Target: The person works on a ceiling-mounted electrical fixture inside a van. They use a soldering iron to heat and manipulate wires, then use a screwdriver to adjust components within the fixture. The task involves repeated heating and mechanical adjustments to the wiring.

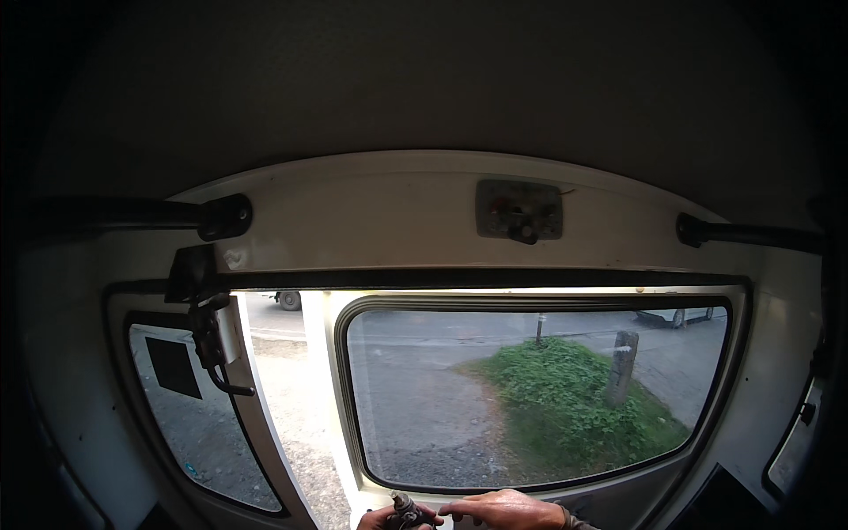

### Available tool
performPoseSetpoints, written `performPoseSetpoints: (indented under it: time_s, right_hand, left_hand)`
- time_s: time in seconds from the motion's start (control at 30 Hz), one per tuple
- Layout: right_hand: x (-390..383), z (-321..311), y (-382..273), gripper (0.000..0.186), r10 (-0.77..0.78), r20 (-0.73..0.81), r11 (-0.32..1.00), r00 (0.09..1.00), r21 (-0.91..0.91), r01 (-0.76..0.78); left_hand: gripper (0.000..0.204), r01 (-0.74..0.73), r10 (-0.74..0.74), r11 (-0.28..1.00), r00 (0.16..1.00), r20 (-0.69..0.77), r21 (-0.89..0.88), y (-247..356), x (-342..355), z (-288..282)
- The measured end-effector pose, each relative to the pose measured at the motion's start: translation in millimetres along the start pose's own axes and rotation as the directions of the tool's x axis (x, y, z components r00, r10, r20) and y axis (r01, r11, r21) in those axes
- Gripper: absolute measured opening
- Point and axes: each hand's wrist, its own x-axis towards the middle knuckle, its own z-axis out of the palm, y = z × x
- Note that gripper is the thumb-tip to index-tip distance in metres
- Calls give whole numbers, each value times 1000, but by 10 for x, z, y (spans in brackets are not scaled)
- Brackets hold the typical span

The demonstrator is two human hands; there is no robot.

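At the bottom edge of the head view, my left hand (378,518) is closed around a small dark mechanical part (405,510) with a narrow, tan-coloured tip pointing up. Its lower portion is cut off by the frame. My right hand (512,511) comes in from the right, palm down, fingers stretched toward that part. Whether the fingertips touch it I cannot tell. Both hands are in front of the lower edge of a large rear window (424,397).
Left of the window a half-open door (256,433) carries a dark latch handle (212,340). A fixture with exposed fittings (519,210) sits above. Black grab bars flank the dark ceiling, at left (159,212) and right (751,234). Outside are gravel, a green bush (565,389) and a post (623,367).
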Motion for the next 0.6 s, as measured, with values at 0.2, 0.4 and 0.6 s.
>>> performPoseSetpoints:
  time_s: [0.2, 0.4, 0.6]
  right_hand:
    - [-217, -940, -647, 8, -332, -719, 937, 611, -325, 128]
    - [-126, -1465, -1082, 17, -580, -806, 811, 118, -558, 173]
    - [160, -1940, -1359, 8, -751, -660, 658, -4, -750, 70]
  left_hand:
    - [35, 181, -149, 939, 980, -131, 292, -531, -219, -298]
    - [32, 328, -322, 755, 940, -114, 568, -1680, -432, -623]
    - [27, 447, -488, 541, 857, -166, 713, -2554, -888, -716]
